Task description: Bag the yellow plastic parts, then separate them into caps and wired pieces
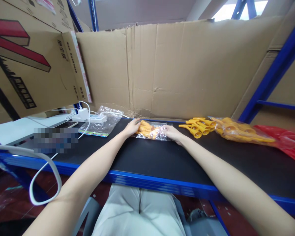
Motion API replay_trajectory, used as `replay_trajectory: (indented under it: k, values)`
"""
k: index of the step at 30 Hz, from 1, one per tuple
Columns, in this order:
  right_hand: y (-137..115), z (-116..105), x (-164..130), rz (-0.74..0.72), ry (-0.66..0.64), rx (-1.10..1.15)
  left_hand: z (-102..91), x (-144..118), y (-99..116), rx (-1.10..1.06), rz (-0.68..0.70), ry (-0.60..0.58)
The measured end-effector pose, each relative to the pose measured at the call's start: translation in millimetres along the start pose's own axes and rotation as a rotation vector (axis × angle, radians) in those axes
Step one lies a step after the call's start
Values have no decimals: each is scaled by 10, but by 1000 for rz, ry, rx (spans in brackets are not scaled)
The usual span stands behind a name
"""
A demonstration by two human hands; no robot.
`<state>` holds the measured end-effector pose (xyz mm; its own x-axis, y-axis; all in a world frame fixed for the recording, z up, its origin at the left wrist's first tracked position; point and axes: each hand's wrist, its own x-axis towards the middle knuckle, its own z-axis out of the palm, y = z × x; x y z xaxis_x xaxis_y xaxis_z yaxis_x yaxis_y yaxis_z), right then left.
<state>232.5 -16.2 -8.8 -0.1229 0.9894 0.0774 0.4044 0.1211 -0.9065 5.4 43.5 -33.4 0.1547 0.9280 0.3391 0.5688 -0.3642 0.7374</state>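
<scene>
A clear plastic bag (151, 133) with several yellow funnels (145, 128) inside lies on the black bench top in front of me. My left hand (132, 127) grips the bag's left end, its fingertips partly hidden behind the bag. At the right end, my right hand (172, 133) pinches the clear film. To the right, a loose pile of yellow funnels (199, 126) lies close by. Beyond it is a larger clear bag (236, 129) filled with more of the same yellow funnels.
A red plastic bag (282, 137) lies at the far right. On the left are flat clear bags (108, 121), a white power strip (95, 118) with cables, and a blurred-out object. Cardboard (186, 72) walls the back; a blue rail (162, 180) edges the bench.
</scene>
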Motion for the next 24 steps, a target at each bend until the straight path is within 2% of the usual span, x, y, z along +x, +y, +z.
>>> replay_trajectory:
  k: [3, 5, 8, 11, 16, 21, 24]
  values:
    - [-24, 25, 49, 38, 124, 20, 18, -17, 47, -16, -1, 6]
    - [-32, 3, 67, 58, 148, 56, 40, -35, 97, -57, -4, -10]
    - [-9, -69, 71, 47, 30, 98, 77, -69, 175, -104, -21, -28]
    - [24, -117, 68, 82, -64, 145, 106, -107, 239, -58, 0, -21]
    - [-13, -73, 45, 102, -67, 294, 141, -157, 315, 161, 116, -66]
    - [-65, -2, 2, 77, -74, 396, 154, -134, 267, 390, 217, -166]
    - [-67, -29, 34, 12, -104, 309, 147, -106, 209, 426, 203, -190]
